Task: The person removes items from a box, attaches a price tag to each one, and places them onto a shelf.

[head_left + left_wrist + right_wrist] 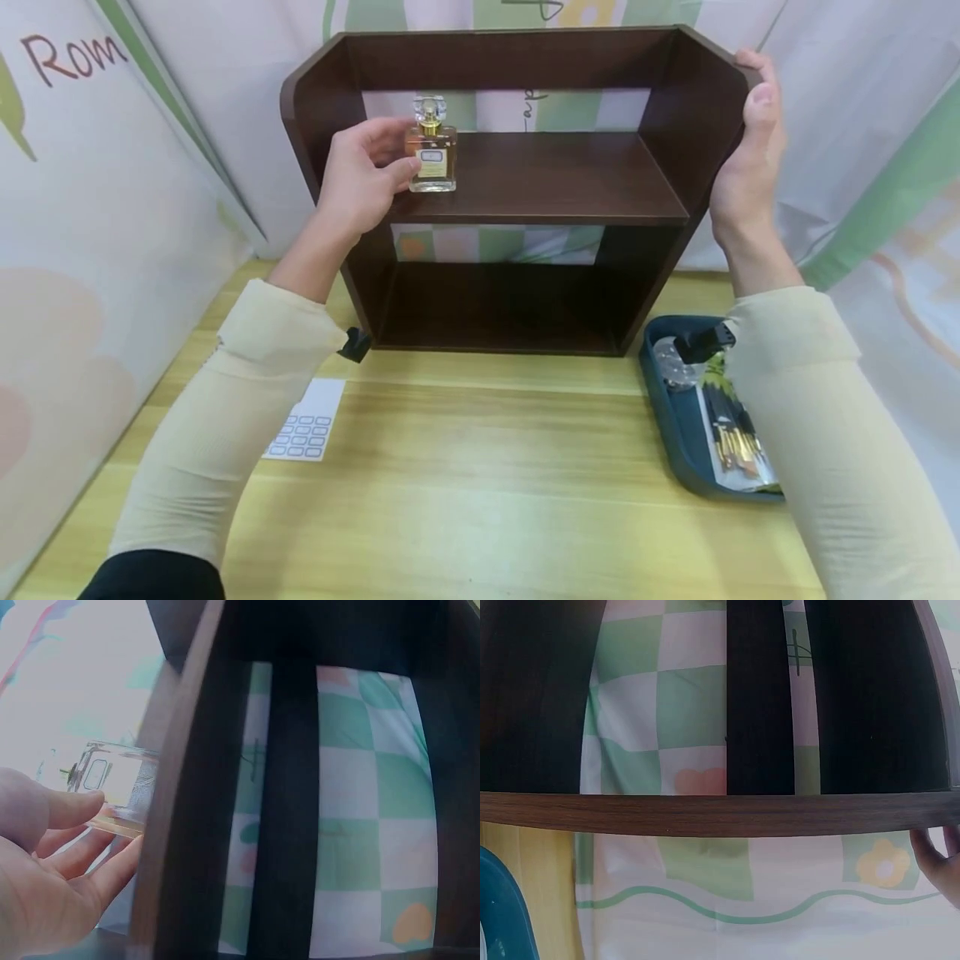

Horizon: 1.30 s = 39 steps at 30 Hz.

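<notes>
My left hand (365, 171) holds a glass perfume bottle (432, 154) upright, thumb in front and fingers behind. The bottle has amber liquid, a gold neck, a clear stopper and a pale label. It is at the left part of the upper board of a dark brown two-tier shelf (555, 171); whether its base touches the board I cannot tell. In the left wrist view, the bottle (116, 784) is partly hidden by the shelf's edge. My right hand (753, 158) grips the top of the shelf's right side panel, thumb on the near side. Only its fingertips (930, 859) show in the right wrist view.
On the wooden table (480, 467), a sheet of blue-framed labels (307, 425) lies partly under my left forearm. A dark blue tray (671, 442) right of the shelf holds brushes (731, 425) and a clear round item (675, 367). Printed curtains (82, 208) hang around the table.
</notes>
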Each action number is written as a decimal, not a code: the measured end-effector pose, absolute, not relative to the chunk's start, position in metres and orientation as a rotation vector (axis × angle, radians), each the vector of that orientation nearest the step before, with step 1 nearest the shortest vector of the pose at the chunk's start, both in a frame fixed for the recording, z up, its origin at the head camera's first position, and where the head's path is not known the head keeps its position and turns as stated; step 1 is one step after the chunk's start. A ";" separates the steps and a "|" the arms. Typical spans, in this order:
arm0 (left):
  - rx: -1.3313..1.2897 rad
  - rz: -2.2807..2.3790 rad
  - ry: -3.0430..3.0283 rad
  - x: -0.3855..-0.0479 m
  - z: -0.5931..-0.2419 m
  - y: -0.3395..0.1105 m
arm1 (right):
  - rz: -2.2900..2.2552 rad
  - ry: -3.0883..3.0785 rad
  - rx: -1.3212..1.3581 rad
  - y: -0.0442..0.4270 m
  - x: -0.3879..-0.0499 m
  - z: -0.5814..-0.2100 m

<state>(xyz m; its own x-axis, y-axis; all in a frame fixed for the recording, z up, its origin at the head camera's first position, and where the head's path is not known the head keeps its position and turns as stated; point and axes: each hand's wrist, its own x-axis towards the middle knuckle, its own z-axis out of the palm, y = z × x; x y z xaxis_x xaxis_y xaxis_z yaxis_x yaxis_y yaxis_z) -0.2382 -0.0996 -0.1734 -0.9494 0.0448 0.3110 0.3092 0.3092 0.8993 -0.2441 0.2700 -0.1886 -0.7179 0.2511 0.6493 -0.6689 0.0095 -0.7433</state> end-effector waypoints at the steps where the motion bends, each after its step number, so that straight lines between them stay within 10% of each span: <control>1: -0.309 -1.686 -2.367 -0.242 -0.173 -0.098 | 1.786 -1.627 0.433 0.271 -0.244 -0.189; 39: -0.132 -1.540 -2.513 -0.273 -0.168 -0.101 | 1.520 -1.799 0.339 0.271 -0.240 -0.182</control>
